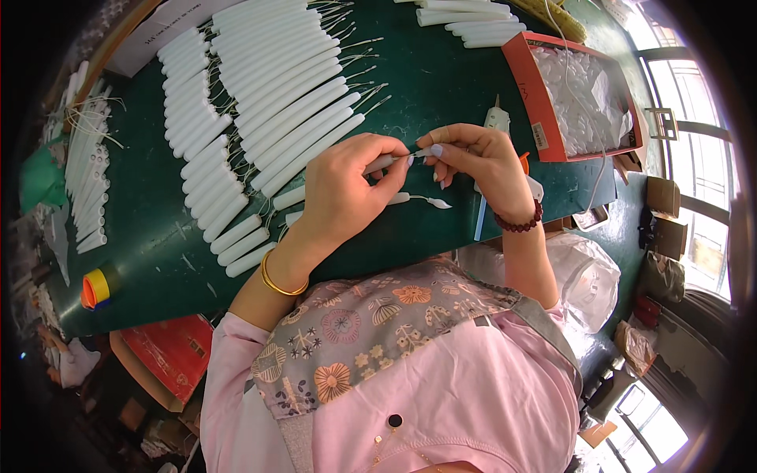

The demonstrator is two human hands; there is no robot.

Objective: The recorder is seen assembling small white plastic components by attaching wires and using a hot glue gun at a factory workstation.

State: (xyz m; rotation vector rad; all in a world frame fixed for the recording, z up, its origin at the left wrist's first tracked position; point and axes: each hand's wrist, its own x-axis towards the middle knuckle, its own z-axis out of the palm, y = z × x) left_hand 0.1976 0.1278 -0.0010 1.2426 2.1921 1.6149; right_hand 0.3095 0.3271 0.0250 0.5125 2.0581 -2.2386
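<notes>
Over the table's front edge, my left hand (347, 177) is closed, thumb and forefinger pinching a thin whitish stick-like piece (380, 164). My right hand (477, 158) meets it from the other side, its fingertips pinched on the fine end of the same piece; the exact joint is too small to make out. Beneath my left wrist lies a white candle-shaped tube (290, 198), partly hidden. A thin lead with a white flame-shaped tip (438, 203) sticks out past my left fingers. Rows of white candle-shaped tubes (292, 102) with thin wires lie left of my hands.
A white hot glue gun (497, 120) lies behind my right hand, partly covered. An open red box (527, 94) of small white translucent pieces stands right on the green table (158, 276). More tubes (465, 14) lie at the back. A yellow tape roll (96, 288) sits front left.
</notes>
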